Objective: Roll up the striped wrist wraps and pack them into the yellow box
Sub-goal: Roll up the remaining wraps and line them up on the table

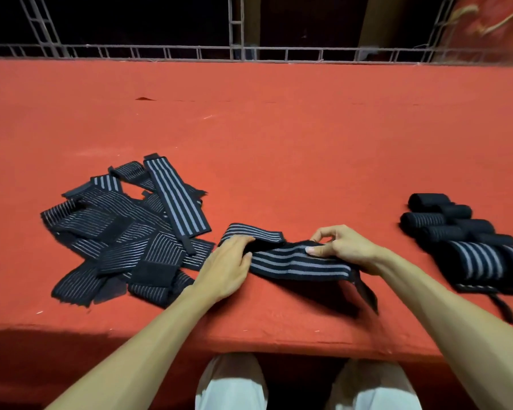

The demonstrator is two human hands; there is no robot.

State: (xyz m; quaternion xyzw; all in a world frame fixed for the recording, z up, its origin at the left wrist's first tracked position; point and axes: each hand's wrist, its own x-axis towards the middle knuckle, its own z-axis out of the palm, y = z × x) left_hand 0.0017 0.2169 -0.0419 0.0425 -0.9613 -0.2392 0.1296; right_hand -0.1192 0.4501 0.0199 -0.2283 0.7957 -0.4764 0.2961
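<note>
Wrap (pixel 296 263) stretches between left hand (pixel 228 267) and right hand (pixel 345 247).

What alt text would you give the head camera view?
The left hand and right hand hold a striped wrist wrap on a red table, a pile of unrolled wraps to its left, rolled wraps to its right.

Table (pixel 279 137) under matt red-orange cloth, felt-like, faintly creased. Wrist wrap (pixel 296 263) gripped in my left hand (pixel 228 267) and right hand (pixel 344 245): woven elastic cloth, black with grey stripes, ribbed, no shine. Loose wraps (pixel 116 232): same matt weave, some with plain black fuzzy patches. Rolled wraps (pixel 456 229): soft, dull black cloth. Truss (pixel 237 51) behind table: grey metal, dull finish. My trousers (pixel 231 386): pale smooth cloth.
</note>
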